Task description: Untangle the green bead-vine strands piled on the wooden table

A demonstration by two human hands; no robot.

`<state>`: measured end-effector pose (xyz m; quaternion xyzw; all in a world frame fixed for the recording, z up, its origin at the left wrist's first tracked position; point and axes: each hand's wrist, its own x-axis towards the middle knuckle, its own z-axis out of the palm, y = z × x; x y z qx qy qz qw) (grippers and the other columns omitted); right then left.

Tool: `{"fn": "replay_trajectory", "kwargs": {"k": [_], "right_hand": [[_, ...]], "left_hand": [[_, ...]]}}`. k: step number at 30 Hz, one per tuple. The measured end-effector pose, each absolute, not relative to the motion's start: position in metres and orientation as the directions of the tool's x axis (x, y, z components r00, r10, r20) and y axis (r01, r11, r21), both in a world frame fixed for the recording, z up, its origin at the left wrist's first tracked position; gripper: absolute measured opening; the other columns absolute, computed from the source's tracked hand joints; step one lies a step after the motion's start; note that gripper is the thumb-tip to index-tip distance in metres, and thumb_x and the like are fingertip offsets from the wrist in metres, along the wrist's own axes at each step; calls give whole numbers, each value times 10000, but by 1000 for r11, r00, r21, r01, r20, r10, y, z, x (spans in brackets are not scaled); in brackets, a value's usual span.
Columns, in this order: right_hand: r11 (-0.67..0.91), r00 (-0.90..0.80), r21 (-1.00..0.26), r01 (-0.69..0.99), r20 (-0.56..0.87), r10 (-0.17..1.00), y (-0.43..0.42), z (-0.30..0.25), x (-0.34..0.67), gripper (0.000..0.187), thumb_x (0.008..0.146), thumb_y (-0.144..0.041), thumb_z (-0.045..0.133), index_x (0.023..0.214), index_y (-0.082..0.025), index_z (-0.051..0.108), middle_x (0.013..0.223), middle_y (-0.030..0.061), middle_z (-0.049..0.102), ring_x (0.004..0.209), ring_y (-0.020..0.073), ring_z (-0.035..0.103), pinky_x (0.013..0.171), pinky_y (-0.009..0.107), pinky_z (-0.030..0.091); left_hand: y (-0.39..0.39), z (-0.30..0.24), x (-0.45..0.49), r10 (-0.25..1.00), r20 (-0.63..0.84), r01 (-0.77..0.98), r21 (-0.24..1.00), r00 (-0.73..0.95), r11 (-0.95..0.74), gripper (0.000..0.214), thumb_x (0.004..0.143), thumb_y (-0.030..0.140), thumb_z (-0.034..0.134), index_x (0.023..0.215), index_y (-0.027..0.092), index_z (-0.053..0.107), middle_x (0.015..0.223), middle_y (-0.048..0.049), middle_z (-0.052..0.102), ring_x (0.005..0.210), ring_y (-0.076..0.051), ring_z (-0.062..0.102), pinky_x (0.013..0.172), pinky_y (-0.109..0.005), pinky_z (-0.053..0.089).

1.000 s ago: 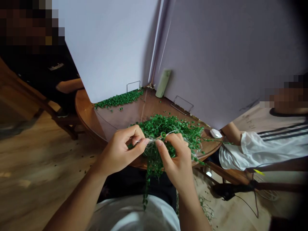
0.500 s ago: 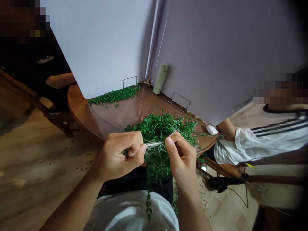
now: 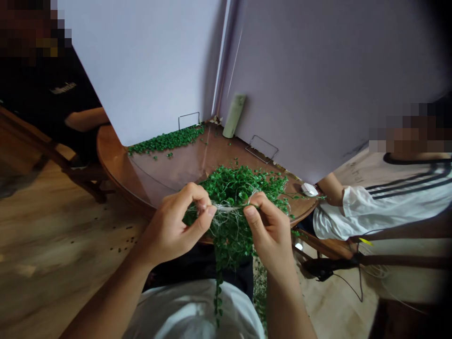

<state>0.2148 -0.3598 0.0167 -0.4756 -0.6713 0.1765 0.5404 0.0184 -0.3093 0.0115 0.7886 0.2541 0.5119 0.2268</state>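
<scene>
A tangle of thin whitish strands [image 3: 228,208] stretches between my two hands. My left hand [image 3: 176,221] pinches one end between thumb and fingertips. At the other end, my right hand [image 3: 270,228] is closed with thumb against forefinger. Beneath and behind both hands lies a heap of leafy green trailing stems [image 3: 235,181], with pale threads mixed through it. One leafy stem hangs over the table's near edge toward my lap. Whether the strands are thread or bare stems I cannot tell.
Two tall pale panels [image 3: 148,61] meet in a corner on the round wooden table [image 3: 106,153]. Small green leaves [image 3: 169,140] are piled along the left panel. A light green bottle [image 3: 234,117] and a white mouse-like object [image 3: 309,189] stand farther off. People sit on both sides.
My left hand's fingers have loosened from a tight curl into a lighter pinch. The strands between the hands look more spread out. The view has shifted slightly.
</scene>
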Motion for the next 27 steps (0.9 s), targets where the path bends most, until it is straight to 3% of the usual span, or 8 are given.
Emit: {"fn": "replay_trajectory", "kwargs": {"k": [4, 7, 12, 15, 20, 24, 27], "right_hand": [[504, 65, -737, 451, 590, 805, -361, 21, 213, 254, 1017, -299, 575, 784, -214, 522, 762, -21, 504, 763, 149, 468, 721, 308, 334], [527, 67, -719, 454, 617, 784, -363, 21, 209, 250, 1013, -306, 586, 785, -216, 536, 767, -22, 525, 780, 152, 486, 747, 312, 347], [503, 70, -748, 432, 584, 809, -366, 17, 208, 256, 1012, -433, 576, 854, -231, 583, 900, 5, 643, 861, 176, 569, 777, 317, 392], [541, 53, -735, 408, 611, 790, -366, 15, 211, 330, 1041, -511, 472, 917, -247, 627, 934, 18, 685, 929, 194, 621, 806, 320, 435], [535, -107, -665, 521, 571, 814, -358, 19, 213, 211, 1045, -238, 496, 1161, -286, 665, 1171, 22, 732, 1078, 192, 674, 901, 344, 443], [504, -51, -663, 554, 577, 815, -351, 21, 207, 109, 959, -228, 647, 1059, -262, 676, 1064, 3, 758, 937, 179, 693, 828, 334, 444], [496, -2, -675, 546, 591, 807, -349, 21, 203, 61, 948, -207, 640, 985, -241, 676, 1013, 15, 755, 893, 177, 687, 780, 328, 452]], "left_hand": [[-313, 17, 21, 540, 718, 293, 454, 439, -841, 183, 952, 155, 623, 1112, 196, 544, 926, -6, 621, 827, -119, 605, 788, -237, 489], [-313, 17, 27, 457, 764, 329, 333, 455, -884, 178, 926, 202, 703, 1059, 176, 586, 972, -36, 639, 920, -155, 610, 853, -277, 490], [-312, 14, 33, 376, 831, 384, 217, 409, -898, 118, 912, 127, 695, 1012, 156, 640, 951, -58, 674, 862, -173, 588, 820, -331, 476], [-309, 14, 32, 411, 838, 339, 292, 361, -894, 87, 914, 89, 672, 965, 158, 659, 929, -57, 662, 877, -167, 585, 817, -309, 490], [-300, 13, 28, 514, 795, 193, 477, 321, -858, 64, 922, 118, 678, 908, 181, 682, 942, -26, 633, 877, -123, 604, 793, -240, 492], [-293, 9, 27, 590, 744, 169, 568, 313, -806, 49, 944, 177, 665, 909, 189, 698, 1013, -37, 613, 910, -128, 614, 805, -253, 499], [-293, 8, 26, 605, 732, 213, 567, 312, -796, 52, 945, 194, 663, 926, 194, 711, 1062, -51, 618, 942, -151, 611, 841, -291, 508]]}}
